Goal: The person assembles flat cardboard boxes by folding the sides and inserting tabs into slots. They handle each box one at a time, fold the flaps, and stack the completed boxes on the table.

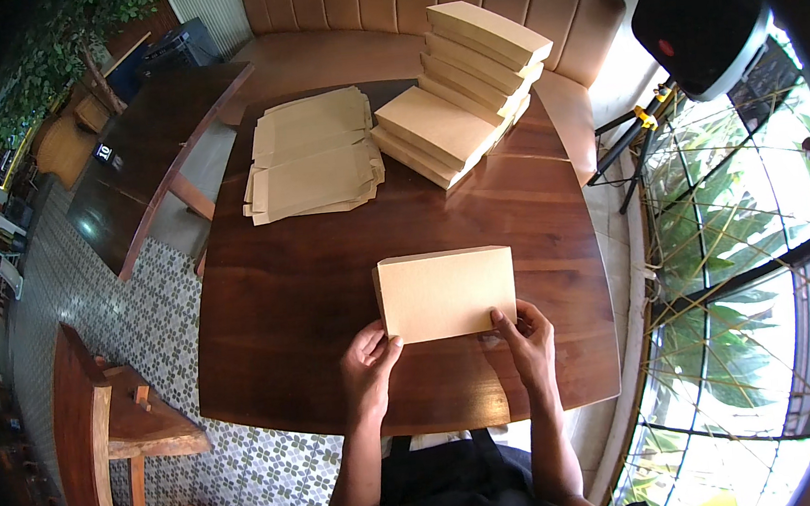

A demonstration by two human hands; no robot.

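Note:
A closed brown cardboard box (448, 295) is held up over the near half of the wooden table, its broad plain face turned toward me. At its lower left corner, my left hand (370, 362) grips with curled fingers and the thumb close to the edge. My right hand (528, 340) pinches the lower right corner, thumb on the front face and fingers behind. Beyond it, a stack of folded cardboard boxes (442, 120) rises at the far right of the table. Left of that stack lies a pile of flat, unfolded cardboard blanks (310, 160).
The dark wooden table (274, 293) has a curved near edge. A brown padded bench (321, 63) runs behind it. At the left are another table (151, 159) and a wooden chair (87, 416). A black speaker (702, 15) on a stand and a barred window (729, 321) are at the right.

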